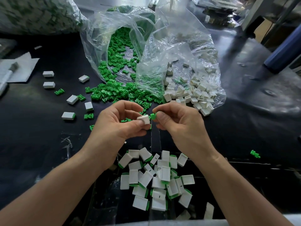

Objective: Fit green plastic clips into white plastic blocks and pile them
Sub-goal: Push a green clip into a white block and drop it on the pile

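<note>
My left hand (118,121) pinches a small white plastic block (144,119) between thumb and fingers. My right hand (177,123) pinches a green plastic clip (153,116) just to the right of the block, almost touching it. Below my wrists lies a pile of fitted blocks (156,178), white with green edges showing. Loose green clips (117,92) spill from an open clear bag (104,46). Loose white blocks (192,93) spill from a second clear bag (187,51) on the right.
Several stray white blocks (68,115) and green clips (88,116) lie on the black table at left. A white cloth (19,69) with a brush sits far left. One clip (254,154) lies alone at right. A blue roll (283,56) stands at right.
</note>
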Tool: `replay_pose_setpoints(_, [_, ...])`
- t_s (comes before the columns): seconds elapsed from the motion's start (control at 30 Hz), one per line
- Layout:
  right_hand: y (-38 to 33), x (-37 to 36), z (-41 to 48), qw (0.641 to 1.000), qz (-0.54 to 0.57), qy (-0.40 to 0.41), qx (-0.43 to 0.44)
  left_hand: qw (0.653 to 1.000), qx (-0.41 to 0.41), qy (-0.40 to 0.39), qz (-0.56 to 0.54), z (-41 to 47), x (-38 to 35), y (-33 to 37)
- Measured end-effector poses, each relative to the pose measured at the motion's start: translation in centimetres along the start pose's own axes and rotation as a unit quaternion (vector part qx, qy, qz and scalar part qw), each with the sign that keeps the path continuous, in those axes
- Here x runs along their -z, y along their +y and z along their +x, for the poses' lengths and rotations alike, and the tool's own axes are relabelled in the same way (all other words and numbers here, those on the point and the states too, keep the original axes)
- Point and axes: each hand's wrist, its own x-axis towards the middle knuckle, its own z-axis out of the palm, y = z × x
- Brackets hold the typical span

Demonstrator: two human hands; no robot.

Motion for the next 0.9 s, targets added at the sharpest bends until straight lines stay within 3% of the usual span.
replay_pose_setpoints(0.27, [-0.08, -0.07, -0.25, 1.000, 0.007, -0.001, 0.002, 0.999, -0.005, -0.035, 0.006, -0.10, -0.06, -0.03])
replay_pose_setpoints(0.7, [0.00, -0.45, -0.50, 1.000, -0.025, 0.010, -0.003, 0.992, -0.046, -0.017, 0.114, -0.30, -0.16, -0.45])
replay_pose_setpoints(0.9, [-0.12, 0.14, -0.28, 0.999, -0.042, -0.015, -0.012, 0.993, -0.044, -0.016, 0.108, -0.29, -0.29, -0.37])
